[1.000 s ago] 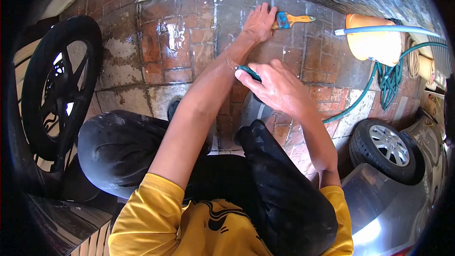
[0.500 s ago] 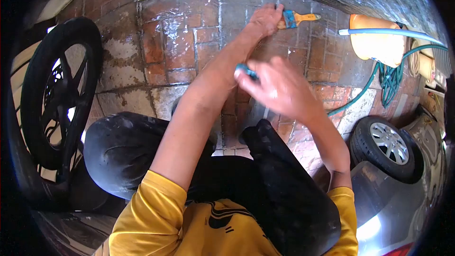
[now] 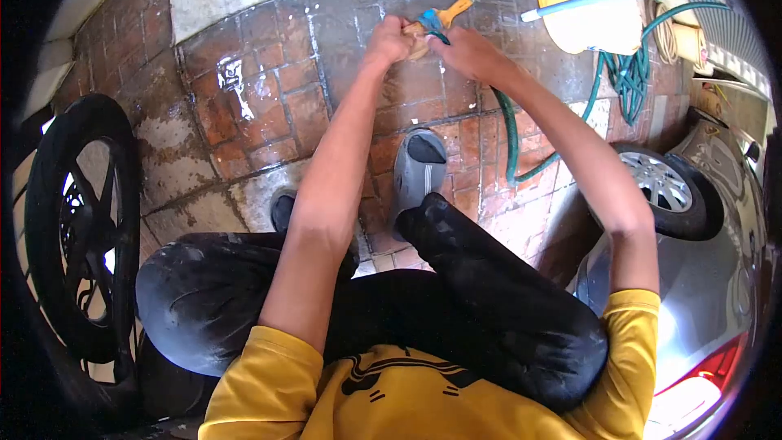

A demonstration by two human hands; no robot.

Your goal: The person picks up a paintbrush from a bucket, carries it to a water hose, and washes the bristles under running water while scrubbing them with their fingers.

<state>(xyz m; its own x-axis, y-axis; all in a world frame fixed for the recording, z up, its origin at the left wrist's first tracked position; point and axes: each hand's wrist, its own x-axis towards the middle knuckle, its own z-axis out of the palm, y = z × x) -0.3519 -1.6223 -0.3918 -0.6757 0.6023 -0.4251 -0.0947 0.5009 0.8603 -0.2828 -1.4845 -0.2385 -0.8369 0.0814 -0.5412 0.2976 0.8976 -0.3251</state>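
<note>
My left hand (image 3: 391,39) is closed at the bristle end of a paintbrush (image 3: 457,10), which has a yellow handle and a blue-smeared ferrule. The handle points up and to the right, away from my fingers. Wrapped round a green hose (image 3: 510,126) is my right hand (image 3: 472,55), its fingers closed. The hose's end comes out beside the bristles, right at the brush. Both hands are low over wet brick paving (image 3: 291,110), with the hose trailing from under my right wrist.
An orange-and-white bucket (image 3: 590,24) stands at upper right, a pale blue pipe (image 3: 619,0) across it. Coiled hose (image 3: 634,85) lies beside it. A motorcycle wheel (image 3: 41,187) is on the left, a silver car (image 3: 684,277) on the right. My grey shoe (image 3: 419,171) rests between.
My right hand has moved from over my left forearm out to the brush, bringing the hose end there. The brush now tilts more upward, and the view has shifted.
</note>
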